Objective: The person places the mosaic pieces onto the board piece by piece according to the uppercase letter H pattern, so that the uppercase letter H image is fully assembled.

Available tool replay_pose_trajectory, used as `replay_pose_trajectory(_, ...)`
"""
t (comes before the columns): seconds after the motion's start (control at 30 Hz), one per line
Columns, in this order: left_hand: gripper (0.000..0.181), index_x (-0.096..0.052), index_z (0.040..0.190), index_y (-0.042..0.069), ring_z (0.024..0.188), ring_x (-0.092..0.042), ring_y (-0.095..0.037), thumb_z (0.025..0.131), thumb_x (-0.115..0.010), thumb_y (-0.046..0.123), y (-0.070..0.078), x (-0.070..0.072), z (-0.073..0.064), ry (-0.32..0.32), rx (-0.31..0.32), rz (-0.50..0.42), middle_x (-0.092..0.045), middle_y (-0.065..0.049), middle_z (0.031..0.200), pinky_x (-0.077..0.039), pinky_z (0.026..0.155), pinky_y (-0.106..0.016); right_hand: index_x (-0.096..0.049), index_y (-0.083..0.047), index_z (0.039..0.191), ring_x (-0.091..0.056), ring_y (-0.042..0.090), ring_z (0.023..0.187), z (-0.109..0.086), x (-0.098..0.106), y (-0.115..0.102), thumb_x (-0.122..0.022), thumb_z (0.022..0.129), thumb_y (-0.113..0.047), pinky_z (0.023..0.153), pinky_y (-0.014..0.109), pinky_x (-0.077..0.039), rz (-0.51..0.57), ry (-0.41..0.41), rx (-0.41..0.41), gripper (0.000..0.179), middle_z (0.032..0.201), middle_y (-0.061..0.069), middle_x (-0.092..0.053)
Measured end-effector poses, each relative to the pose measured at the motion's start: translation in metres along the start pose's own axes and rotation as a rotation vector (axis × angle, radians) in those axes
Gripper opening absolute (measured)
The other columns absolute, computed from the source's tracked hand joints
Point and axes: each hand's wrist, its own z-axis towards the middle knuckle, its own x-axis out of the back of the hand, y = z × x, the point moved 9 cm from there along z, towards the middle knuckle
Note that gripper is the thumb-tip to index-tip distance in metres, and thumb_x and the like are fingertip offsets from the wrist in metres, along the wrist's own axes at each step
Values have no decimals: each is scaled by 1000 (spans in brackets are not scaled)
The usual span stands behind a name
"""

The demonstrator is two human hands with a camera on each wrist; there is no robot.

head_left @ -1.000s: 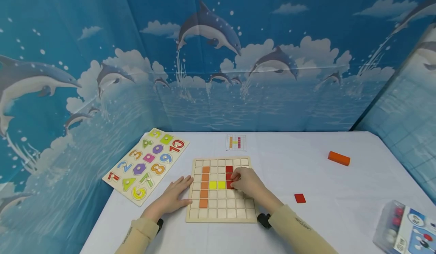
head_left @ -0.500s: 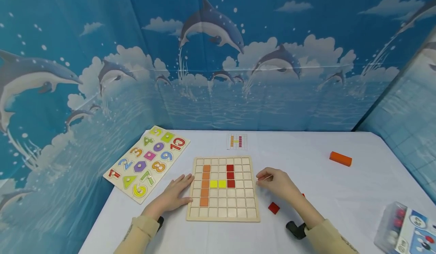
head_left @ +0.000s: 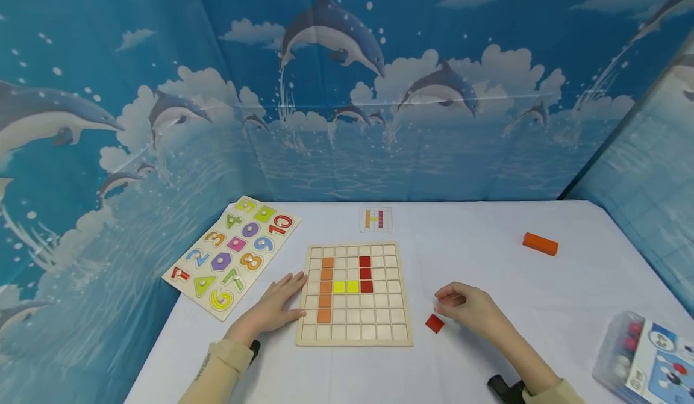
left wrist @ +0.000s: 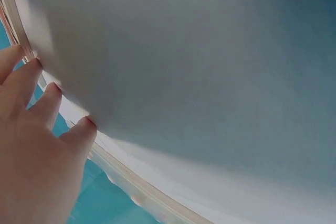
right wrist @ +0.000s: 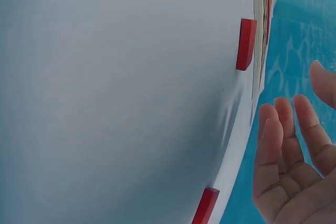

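A square wooden grid board [head_left: 352,333] lies on the white table. It bears a column of several orange tiles [head_left: 325,287], two yellow tiles [head_left: 346,287] in a row, and a column of three red tiles [head_left: 365,273]. My left hand [head_left: 273,309] is spread flat, its fingertips on the board's left edge. To the right of the board, my right hand [head_left: 472,309] is in the air with loosely bent fingers; the right wrist view shows thumb and fingers apart, nothing between them. A loose red tile [head_left: 435,323] lies just below its fingertips. Another red tile [right wrist: 206,206] appears in the right wrist view.
A number-and-shape puzzle board [head_left: 232,258] lies slanted at the left. Behind the grid board is a small pattern card [head_left: 376,219]. An orange block [head_left: 540,244] rests at the back right, and a clear plastic box [head_left: 623,350] with coloured balls stands at the right front.
My right hand has left the red column on the board and moved right, to the loose red tile. My left hand stays at the board's edge. The tiles on the board look the same.
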Motion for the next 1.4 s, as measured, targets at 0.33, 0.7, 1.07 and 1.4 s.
replay_pose_trajectory(0.33, 74, -35, 153, 9, 152, -17, -36, 91, -71, 26, 1, 3, -2, 11, 15, -13, -30, -11, 161, -10, 124, -58, -70, -10, 104, -59, 14, 85, -5, -2, 2, -83, 78, -26, 68, 27, -48, -25, -19, -5, 34, 98, 0, -68)
replay_pose_trajectory(0.7, 74, -35, 153, 9, 152, -17, -37, 91, -71, 27, 1, 3, -2, 7, 9, -14, -29, -12, 161, -9, 124, -59, -69, -7, 102, -56, 12, 80, -6, -13, -3, -84, 76, -22, 64, 24, -48, -38, -52, 18, 33, 94, -1, -66)
replay_pose_trajectory(1.07, 73, -35, 153, 8, 151, -17, -37, 91, -70, 26, 0, 0, -1, 5, -13, -6, -30, -12, 161, -10, 123, -60, -68, -10, 96, -50, 15, 78, -4, -26, -7, -87, 72, -19, 61, 25, -43, -188, -57, -23, 32, 86, 0, -57)
replay_pose_trajectory(1.4, 74, -35, 153, 8, 151, -18, -37, 91, -71, 25, 1, 1, -1, 11, -6, -3, -30, -12, 161, -11, 123, -60, -66, -6, 90, -51, 15, 76, -5, -28, -12, -84, 72, -4, 64, 27, -46, -186, -38, 9, 26, 83, 2, -55)
